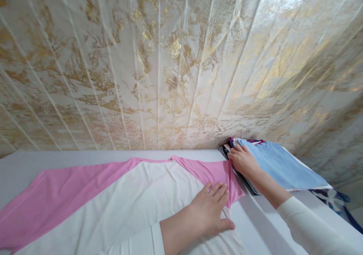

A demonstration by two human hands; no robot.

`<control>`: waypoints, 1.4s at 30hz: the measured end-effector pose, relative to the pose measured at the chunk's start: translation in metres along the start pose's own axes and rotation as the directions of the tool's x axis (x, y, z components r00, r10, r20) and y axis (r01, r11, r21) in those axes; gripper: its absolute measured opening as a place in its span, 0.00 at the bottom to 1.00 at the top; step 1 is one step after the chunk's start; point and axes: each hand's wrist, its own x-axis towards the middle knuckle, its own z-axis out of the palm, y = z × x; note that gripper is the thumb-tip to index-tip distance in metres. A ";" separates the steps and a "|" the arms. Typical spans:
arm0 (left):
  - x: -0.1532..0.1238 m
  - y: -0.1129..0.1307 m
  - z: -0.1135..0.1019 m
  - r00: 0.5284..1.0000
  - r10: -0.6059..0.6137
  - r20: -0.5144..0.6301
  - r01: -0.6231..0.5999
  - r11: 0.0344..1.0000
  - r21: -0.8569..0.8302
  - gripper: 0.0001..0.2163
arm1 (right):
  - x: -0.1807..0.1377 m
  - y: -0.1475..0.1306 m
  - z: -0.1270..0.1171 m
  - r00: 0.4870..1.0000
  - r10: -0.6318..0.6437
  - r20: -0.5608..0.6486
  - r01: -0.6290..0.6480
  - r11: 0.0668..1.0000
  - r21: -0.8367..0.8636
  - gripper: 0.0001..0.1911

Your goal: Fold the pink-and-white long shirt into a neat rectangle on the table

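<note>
A white shirt with pink raglan sleeves (121,202) lies spread flat on a white table (70,156). My left hand (211,209) rests palm down on it, fingers stretched out, near the right pink sleeve (215,171). My right hand (242,160) reaches to the far tip of that sleeve, fingers curled at its edge, beside a stack of folded clothes topped by a light blue piece (280,166). Whether the right fingers pinch the sleeve or only touch it is not clear.
A cream wall with gold marbling and vertical panel seams (170,58) rises right behind the table. A dark patterned cloth (337,200) sticks out under the folded stack at the right. The table's right edge runs diagonally under my right forearm.
</note>
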 end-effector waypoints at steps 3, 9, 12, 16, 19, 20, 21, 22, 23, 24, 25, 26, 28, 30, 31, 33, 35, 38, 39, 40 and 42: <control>0.000 0.000 -0.001 1.000 -0.003 0.015 0.003 1.000 0.004 0.35 | 0.014 0.003 -0.003 1.000 0.031 0.000 -0.031 0.999 -0.032 0.10; 0.000 0.000 -0.001 1.000 -0.019 -0.007 0.020 1.000 0.009 0.36 | 0.019 -0.003 -0.006 0.994 0.038 0.102 -0.047 0.995 0.084 0.12; 0.003 0.001 -0.005 0.999 -0.010 -0.033 0.011 1.000 0.028 0.34 | 0.003 -0.009 -0.005 0.960 0.235 0.150 -0.262 0.944 0.199 0.14; 0.008 -0.006 -0.016 0.995 -0.031 -0.095 0.036 0.998 0.054 0.27 | -0.029 -0.029 -0.001 0.862 0.381 0.335 -0.474 0.839 0.267 0.13; 0.008 -0.020 -0.021 0.988 -0.102 -0.116 0.110 0.992 0.068 0.26 | -0.050 -0.045 0.002 0.843 0.365 0.395 -0.496 0.811 0.309 0.13; 0.007 -0.025 -0.022 0.985 -0.125 -0.116 0.134 0.989 0.070 0.26 | -0.055 -0.048 0.003 0.846 0.354 0.400 -0.495 0.801 0.338 0.13; 0.005 -0.031 -0.023 0.983 -0.145 -0.115 0.153 0.986 0.072 0.27 | -0.060 -0.050 0.002 0.848 0.347 0.399 -0.495 0.788 0.366 0.15; 0.004 -0.036 -0.023 0.980 -0.162 -0.112 0.170 0.983 0.073 0.29 | -0.064 -0.050 0.002 0.849 0.351 0.394 -0.500 0.774 0.388 0.18; 0.003 -0.039 -0.023 0.978 -0.177 -0.109 0.185 0.980 0.074 0.31 | -0.068 -0.049 0.000 0.847 0.364 0.388 -0.509 0.765 0.394 0.20; 0.002 -0.042 -0.023 0.976 -0.188 -0.107 0.197 0.978 0.075 0.32 | -0.072 -0.048 -0.001 0.844 0.378 0.381 -0.516 0.765 0.385 0.21; 0.002 -0.043 -0.023 0.975 -0.197 -0.104 0.205 0.976 0.074 0.34 | -0.075 -0.047 -0.002 0.841 0.388 0.377 -0.518 0.777 0.356 0.22; 0.001 -0.044 -0.023 0.974 -0.203 -0.100 0.211 0.975 0.073 0.35 | -0.077 -0.046 -0.003 0.838 0.391 0.380 -0.515 0.797 0.316 0.23; 0.001 -0.043 -0.023 0.973 -0.209 -0.094 0.216 0.974 0.070 0.36 | -0.079 -0.046 -0.004 0.836 0.363 0.411 -0.486 0.837 0.250 0.22; 0.001 -0.041 -0.023 0.973 -0.213 -0.087 0.219 0.973 0.066 0.36 | -0.076 -0.047 -0.004 0.836 0.342 0.429 -0.468 0.853 0.232 0.21; 0.001 -0.040 -0.024 0.973 -0.216 -0.082 0.222 0.973 0.064 0.36 | -0.073 -0.047 -0.004 0.835 0.352 0.423 -0.474 0.850 0.231 0.20; 0.001 -0.040 -0.026 0.972 -0.224 -0.066 0.228 0.972 0.061 0.38 | -0.064 -0.047 -0.006 0.828 0.399 0.394 -0.505 0.836 0.214 0.19; 0.000 -0.042 -0.028 0.970 -0.239 -0.050 0.242 0.969 0.059 0.40 | -0.053 -0.048 -0.009 0.833 0.430 0.350 -0.512 0.837 0.192 0.19; -0.001 -0.044 -0.032 0.961 -0.274 -0.037 0.276 0.960 0.056 0.43 | -0.037 -0.056 -0.009 0.903 0.346 0.254 -0.415 0.855 0.312 0.18; -0.001 -0.045 -0.033 0.957 -0.288 -0.034 0.290 0.955 0.055 0.42 | -0.033 -0.061 -0.007 0.931 0.293 0.217 -0.359 0.844 0.399 0.19; -0.001 -0.047 -0.034 0.953 -0.303 -0.029 0.304 0.951 0.054 0.42 | -0.029 -0.066 -0.003 0.952 0.244 0.186 -0.305 0.821 0.484 0.19; -0.003 -0.051 -0.038 0.944 -0.330 -0.018 0.331 0.942 0.054 0.41 | -0.025 -0.077 0.010 0.966 0.203 0.162 -0.259 0.785 0.563 0.20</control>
